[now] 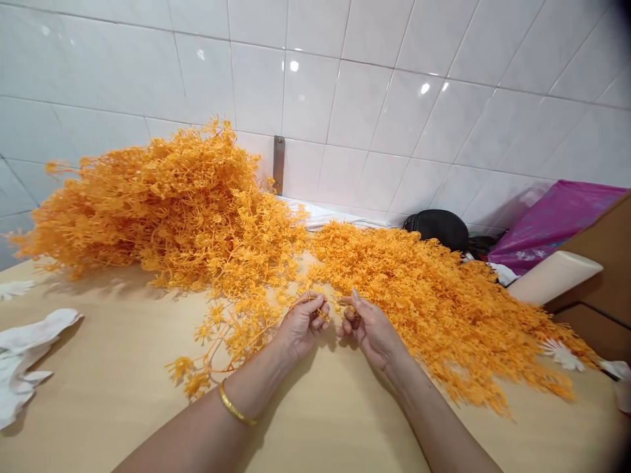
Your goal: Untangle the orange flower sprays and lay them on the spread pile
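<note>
Basically, close two-hand fingertip work on orange artificial sprigs. Left hand (300, 328) has thumb and fingers curled in a pinch on a thin orange stem; the sprig (197, 381) seems to run back past the wrist, its flower heads on the table (320, 420) beside the forearm. Right hand (374, 334) faces it, thumb over bent fingers, an orange bit near the tips; can't tell if it's gripped or just behind them. Hands near each other, small gap between, just above the table. Step looks like handling stem ends, exact action unclear. Next move probably calls for a steady left pinch, light right fingertips, and enough slack that the stem doesn't snag. Big left pile (172, 203) heaped toward the wall, lower right pile (424, 282) spread beyond and beside the right hand. Loose stems tangle easily, I'd guess. White cloth (29, 351) at far left, white flower (562, 355) by the right pile's edge, black pouch (436, 226) behind that pile.
</note>
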Demonstrator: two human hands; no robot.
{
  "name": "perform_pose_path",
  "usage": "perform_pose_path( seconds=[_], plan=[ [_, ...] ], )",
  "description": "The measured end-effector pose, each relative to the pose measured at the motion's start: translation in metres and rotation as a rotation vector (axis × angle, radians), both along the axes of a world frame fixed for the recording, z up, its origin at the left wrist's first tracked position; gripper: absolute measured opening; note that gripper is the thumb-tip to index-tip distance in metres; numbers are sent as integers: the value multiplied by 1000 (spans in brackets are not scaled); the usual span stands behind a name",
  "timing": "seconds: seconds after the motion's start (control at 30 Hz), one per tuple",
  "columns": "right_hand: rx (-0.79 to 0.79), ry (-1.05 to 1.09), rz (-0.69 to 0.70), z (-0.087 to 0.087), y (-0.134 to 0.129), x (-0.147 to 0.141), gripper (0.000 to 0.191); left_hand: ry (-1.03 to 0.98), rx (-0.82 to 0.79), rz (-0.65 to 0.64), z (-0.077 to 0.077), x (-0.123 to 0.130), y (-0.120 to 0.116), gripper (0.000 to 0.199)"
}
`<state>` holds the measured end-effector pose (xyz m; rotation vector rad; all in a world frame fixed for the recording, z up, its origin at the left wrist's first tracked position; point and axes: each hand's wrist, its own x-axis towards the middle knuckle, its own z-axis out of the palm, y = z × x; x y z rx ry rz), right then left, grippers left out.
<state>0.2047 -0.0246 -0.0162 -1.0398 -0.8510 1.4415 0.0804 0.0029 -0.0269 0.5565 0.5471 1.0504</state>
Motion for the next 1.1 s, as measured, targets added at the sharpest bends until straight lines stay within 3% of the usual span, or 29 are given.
perform_pose_path(
  seconds=[0.17,0.27,0.4,0.5,0.6,0.7,0.77,0.8,0.9,1.1],
  plan=[
    [67,-215,202,-6,-3,0,23,22,-48,-30,2,1,-4,10],
    [92,-184,151,-4,-2,3,23,47,-73,-82,2,2,-4,14],
    [118,89,49,1,1,-2,27,-11,-124,-167,1,8,-1,22],
    [162,96,-90,0,2,-13,30,-46,-122,-171,3,14,0,22],
    [262,-186,-242,-2,5,-12,31,-52,-126,-173,5,16,-3,19],
    [268,-373,-482,-1,11,10,30,-35,-163,-160,3,12,-7,14],
    [249,-335,-682,1,15,29,30,-24,-173,-121,1,9,-9,12],
    [275,-364,-711,2,16,35,29,-22,-176,-95,0,8,-9,11],
    [332,-500,-599,6,11,34,22,-53,-186,-33,0,6,-8,10],
    [406,-589,-334,14,-6,1,22,-119,-219,-69,-1,6,-4,14]
  ],
)
